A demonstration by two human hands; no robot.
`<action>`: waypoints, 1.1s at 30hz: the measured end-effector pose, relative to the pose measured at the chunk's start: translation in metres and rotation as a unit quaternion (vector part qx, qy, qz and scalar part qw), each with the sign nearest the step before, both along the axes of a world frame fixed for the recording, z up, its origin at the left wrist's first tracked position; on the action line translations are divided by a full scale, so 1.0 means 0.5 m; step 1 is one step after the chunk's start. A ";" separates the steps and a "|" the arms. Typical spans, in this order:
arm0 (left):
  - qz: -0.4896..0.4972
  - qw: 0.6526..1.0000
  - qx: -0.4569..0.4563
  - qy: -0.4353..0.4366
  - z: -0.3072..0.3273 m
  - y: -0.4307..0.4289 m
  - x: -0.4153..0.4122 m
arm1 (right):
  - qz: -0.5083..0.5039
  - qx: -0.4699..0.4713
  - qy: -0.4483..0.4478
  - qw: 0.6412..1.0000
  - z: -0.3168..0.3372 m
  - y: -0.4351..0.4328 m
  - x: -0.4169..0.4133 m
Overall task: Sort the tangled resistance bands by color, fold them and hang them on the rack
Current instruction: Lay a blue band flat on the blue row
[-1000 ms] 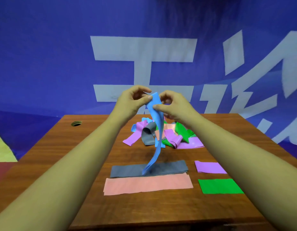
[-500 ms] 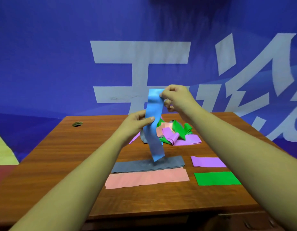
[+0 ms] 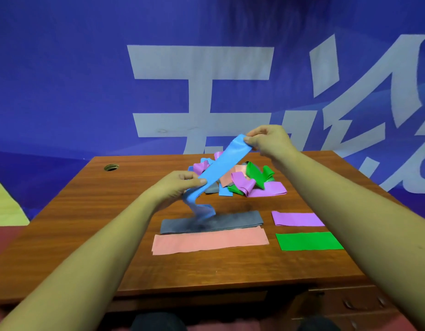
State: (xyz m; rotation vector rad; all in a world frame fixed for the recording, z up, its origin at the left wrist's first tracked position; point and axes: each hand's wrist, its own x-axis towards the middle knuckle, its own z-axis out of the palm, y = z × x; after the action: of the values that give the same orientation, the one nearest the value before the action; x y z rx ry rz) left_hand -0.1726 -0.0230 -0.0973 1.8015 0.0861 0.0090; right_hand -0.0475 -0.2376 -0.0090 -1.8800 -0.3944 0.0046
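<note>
A blue band (image 3: 224,161) stretches slantwise between my two hands above the table. My right hand (image 3: 268,139) pinches its upper end; my left hand (image 3: 180,185) grips it lower down, and the loose tail curls down onto the flat grey band (image 3: 235,222). Behind lies a tangled pile (image 3: 244,181) of purple, green, pink, blue and grey bands. Laid flat near the front are a pink band (image 3: 210,240), a purple band (image 3: 297,218) and a green band (image 3: 309,240). No rack is in view.
The wooden table (image 3: 87,211) has a round cable hole (image 3: 111,167) at its far left corner. A blue banner with white characters (image 3: 199,63) hangs behind. A drawer unit (image 3: 354,304) sits under the table's right front.
My left hand slid down the blue band and away from my right hand, pulling the band from hanging straight into a slanted stretch. Its tail now bunches on the grey band.
</note>
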 end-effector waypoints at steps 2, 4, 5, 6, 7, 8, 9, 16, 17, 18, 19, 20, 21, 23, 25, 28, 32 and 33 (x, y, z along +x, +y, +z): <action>-0.031 0.999 0.004 0.039 -0.019 0.016 -0.012 | -0.021 0.041 0.042 0.998 -0.022 -0.014 0.012; -0.049 0.996 0.014 0.067 -0.037 0.034 -0.022 | -0.044 0.066 0.073 0.994 -0.049 -0.025 0.026; -0.048 0.995 0.024 0.079 -0.045 0.044 -0.025 | -0.054 0.060 0.080 0.994 -0.063 -0.028 0.033; -0.047 0.994 0.034 0.090 -0.051 0.052 -0.031 | -0.062 0.053 0.084 0.993 -0.076 -0.032 0.038; -0.049 0.993 0.046 0.102 -0.058 0.062 -0.036 | -0.072 0.051 0.087 0.992 -0.088 -0.034 0.041; -0.049 0.991 0.054 0.110 -0.065 0.071 -0.040 | -0.083 0.054 0.090 0.991 -0.098 -0.038 0.044; -0.042 0.991 0.054 0.115 -0.074 0.080 -0.044 | -0.092 0.061 0.095 0.989 -0.108 -0.042 0.047; 0.116 0.980 -0.086 0.134 -0.123 0.122 -0.066 | -0.110 0.062 0.180 0.976 -0.195 -0.073 0.053; 0.149 0.973 -0.109 0.137 -0.127 0.122 -0.066 | -0.110 0.052 0.191 0.974 -0.209 -0.072 0.050; 0.180 0.964 -0.138 0.138 -0.133 0.123 -0.063 | -0.111 0.041 0.200 0.973 -0.224 -0.070 0.047; 0.208 0.954 -0.169 0.134 -0.139 0.122 -0.060 | -0.114 0.031 0.205 0.972 -0.239 -0.067 0.045; 0.235 0.944 -0.193 0.129 -0.146 0.123 -0.055 | -0.119 0.023 0.205 0.971 -0.254 -0.064 0.043; 0.259 0.936 -0.202 0.125 -0.154 0.124 -0.051 | -0.125 0.009 0.197 0.972 -0.270 -0.060 0.042; 0.307 0.930 -0.164 0.115 -0.176 0.134 -0.040 | -0.134 -0.031 0.168 0.976 -0.301 -0.050 0.048; 0.346 0.927 -0.095 0.105 -0.195 0.141 -0.032 | -0.128 -0.063 0.145 0.979 -0.326 -0.037 0.054; 0.383 0.919 -0.017 0.095 -0.212 0.147 -0.022 | -0.122 -0.119 0.106 0.980 -0.346 -0.019 0.064; 0.395 0.912 0.067 0.087 -0.222 0.157 -0.002 | -0.117 -0.169 0.058 0.977 -0.367 0.001 0.083; 0.388 0.914 0.087 0.078 -0.226 0.159 0.003 | -0.116 -0.180 0.050 0.975 -0.372 0.005 0.088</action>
State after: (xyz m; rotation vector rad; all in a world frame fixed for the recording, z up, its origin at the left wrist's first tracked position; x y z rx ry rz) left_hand -0.1709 0.0563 -0.2103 1.8334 0.9356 0.4512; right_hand -0.0035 -0.2350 -0.1949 -2.2655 -0.1051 0.0141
